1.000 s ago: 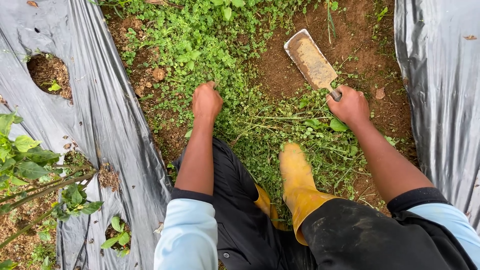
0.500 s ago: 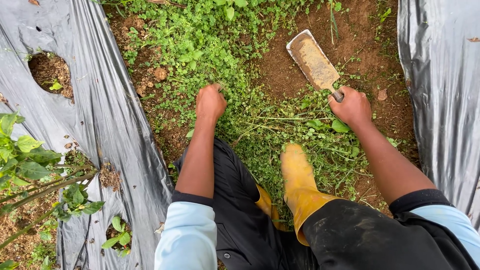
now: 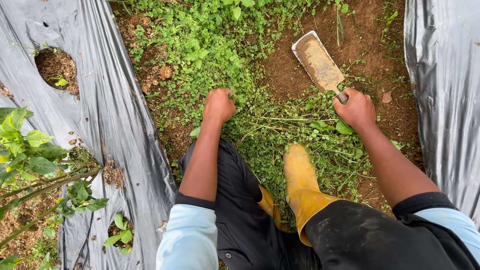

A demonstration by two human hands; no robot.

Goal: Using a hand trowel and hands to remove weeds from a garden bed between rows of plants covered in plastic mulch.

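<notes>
Weeds (image 3: 210, 45) cover the soil strip between two black plastic sheets (image 3: 105, 115), thick along its left side and far end. Left hand (image 3: 218, 106) is fisted on a clump mid-strip. Cut stems (image 3: 300, 125) lie loose by the yellow boot (image 3: 300, 175). Right hand (image 3: 356, 108) grips a flat blade (image 3: 318, 62) over already bare earth (image 3: 370, 55) at the right edge; I judge about half remains.
</notes>
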